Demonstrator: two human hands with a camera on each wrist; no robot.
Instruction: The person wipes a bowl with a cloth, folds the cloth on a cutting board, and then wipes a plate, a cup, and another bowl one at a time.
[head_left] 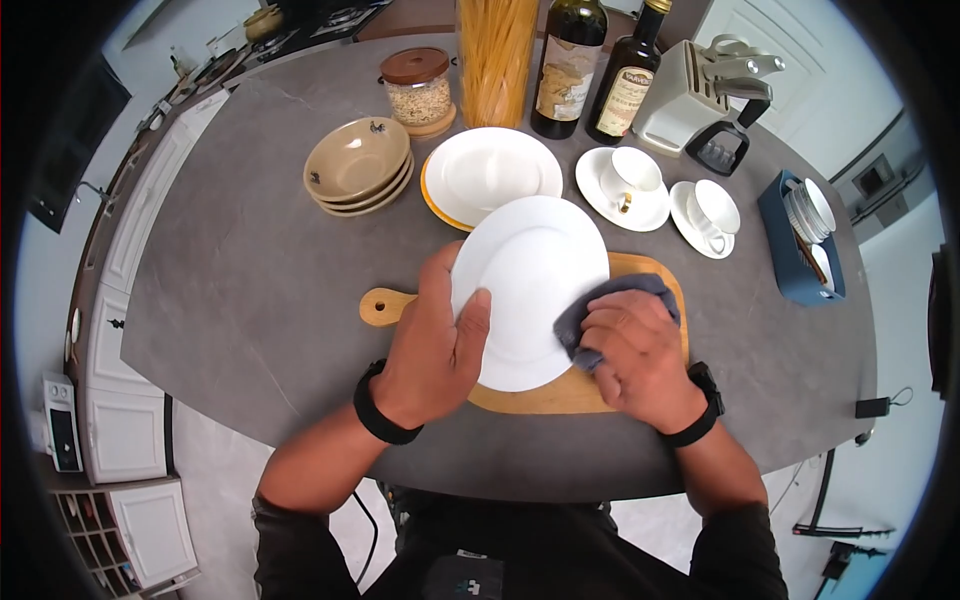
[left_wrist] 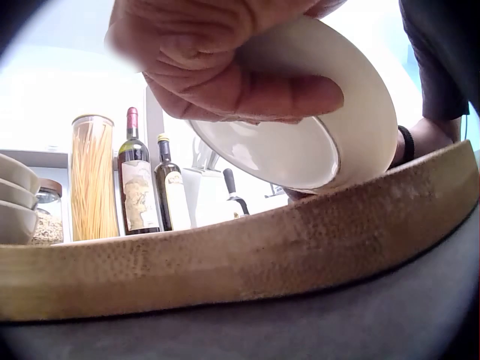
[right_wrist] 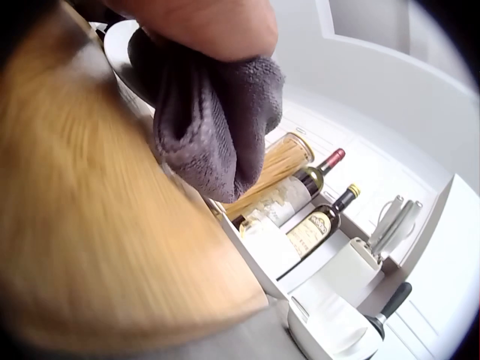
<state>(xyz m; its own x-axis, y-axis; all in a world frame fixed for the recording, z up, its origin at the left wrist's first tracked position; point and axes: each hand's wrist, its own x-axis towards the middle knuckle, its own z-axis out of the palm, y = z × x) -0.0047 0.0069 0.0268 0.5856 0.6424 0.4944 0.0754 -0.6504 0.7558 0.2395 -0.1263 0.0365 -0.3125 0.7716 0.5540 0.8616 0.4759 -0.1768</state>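
Note:
A white plate (head_left: 530, 290) is held tilted above the wooden cutting board (head_left: 560, 392). My left hand (head_left: 430, 345) grips its left edge, thumb on the upper face; in the left wrist view the fingers (left_wrist: 292, 96) lie against the underside. At the plate's right rim my right hand (head_left: 640, 345) holds a bunched dark grey cloth (head_left: 650, 285). The right wrist view shows the cloth (right_wrist: 217, 127) hanging in folds below that hand. Just behind the held plate lies another white plate (head_left: 495, 165), over something with a yellow rim.
Stacked beige bowls (head_left: 358, 160) stand at the back left, near a jar of oats (head_left: 418, 95). Along the back are a spaghetti container (head_left: 495, 60), two dark bottles and a knife block (head_left: 680, 95). Two white cups on saucers (head_left: 645, 215) and a blue bin (head_left: 795, 250) of dishes occupy the right.

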